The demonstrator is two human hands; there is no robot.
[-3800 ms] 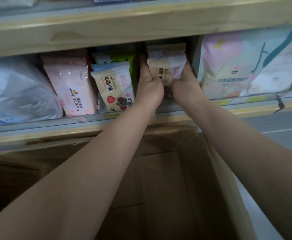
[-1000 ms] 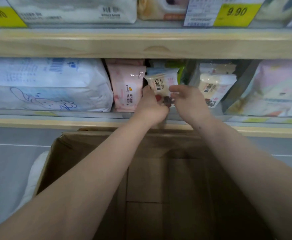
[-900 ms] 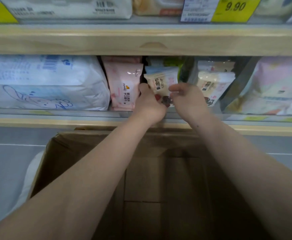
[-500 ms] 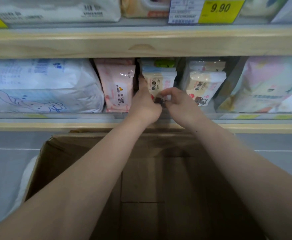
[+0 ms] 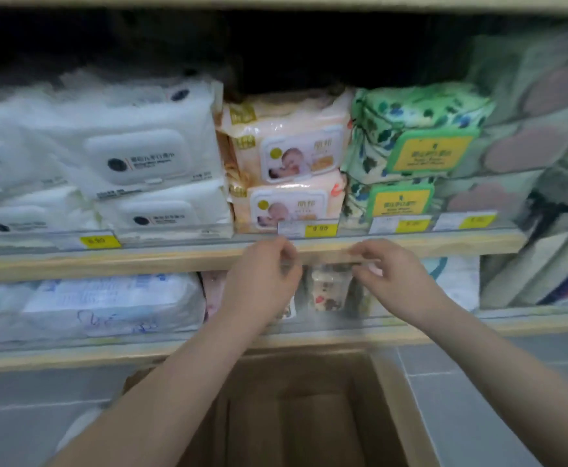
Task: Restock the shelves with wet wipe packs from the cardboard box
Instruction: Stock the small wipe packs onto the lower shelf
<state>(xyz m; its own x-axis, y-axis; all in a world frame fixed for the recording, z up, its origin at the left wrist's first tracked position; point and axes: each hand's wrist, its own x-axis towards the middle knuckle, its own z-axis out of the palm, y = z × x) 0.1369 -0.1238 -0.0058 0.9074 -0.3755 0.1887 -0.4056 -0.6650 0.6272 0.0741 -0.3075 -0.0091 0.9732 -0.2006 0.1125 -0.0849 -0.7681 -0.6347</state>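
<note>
My left hand (image 5: 265, 276) and my right hand (image 5: 395, 278) hover side by side in front of the wooden shelf edge (image 5: 141, 261). Their fingers are loosely curled and I see nothing in either. Between them, on the lower shelf, stands a small cream wet wipe pack (image 5: 329, 291) with cartoon prints; a pink pack (image 5: 212, 291) shows just left of my left wrist. The open cardboard box (image 5: 387, 399) sits on the floor below my arms, and its visible inside is bare brown card. The picture is motion-blurred.
The upper shelf holds stacked white wipe packs (image 5: 147, 156), peach baby-print packs (image 5: 292, 156) and green leaf-print packs (image 5: 421, 146), with yellow price tags (image 5: 320, 229) along the rail. A large white pack (image 5: 107, 301) lies at the lower left. Grey floor tiles (image 5: 478, 399) surround the box.
Both hands have let go of the small cream pack on the lower shelf and drawn back and up to the shelf edge. The view has tilted up to the higher shelf.
</note>
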